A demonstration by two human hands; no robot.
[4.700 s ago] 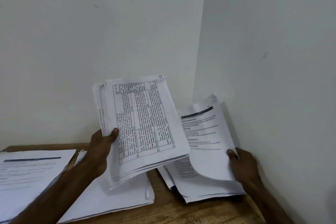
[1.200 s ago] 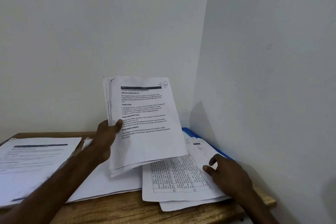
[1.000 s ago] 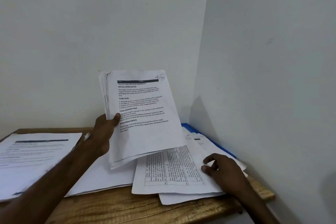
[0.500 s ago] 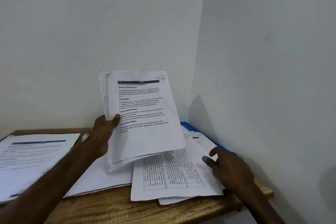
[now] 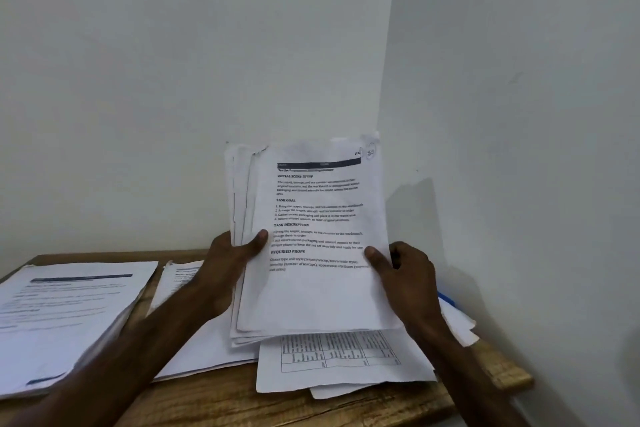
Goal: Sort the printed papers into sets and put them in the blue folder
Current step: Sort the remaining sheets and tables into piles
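- The thick stack of white printed papers (image 5: 318, 295) is held upright above the wooden table (image 5: 242, 402), near the wall corner. Its long axis runs nearly vertical, the dark header bar is at the top, and the printed face is turned to the camera.
- The left hand (image 5: 230, 263) grips the stack's left edge, thumb on the front page.
- The right hand (image 5: 408, 277) grips the right edge in the same way; the other fingers of both hands are hidden behind the sheets.
- The back sheets fan out at the upper left.
- Headings such as "TASK GOAL" read clearly; the smaller lines are blurred.
- A white sheet with a printed grid (image 5: 339, 360) lies flat below, its upper part covered by the stack.
- The blue folder (image 5: 446, 299) shows only as a sliver by the right wall, under loose papers.
- A pile of white pages with a dark header (image 5: 69, 308) lies at the left, cut off by the frame.
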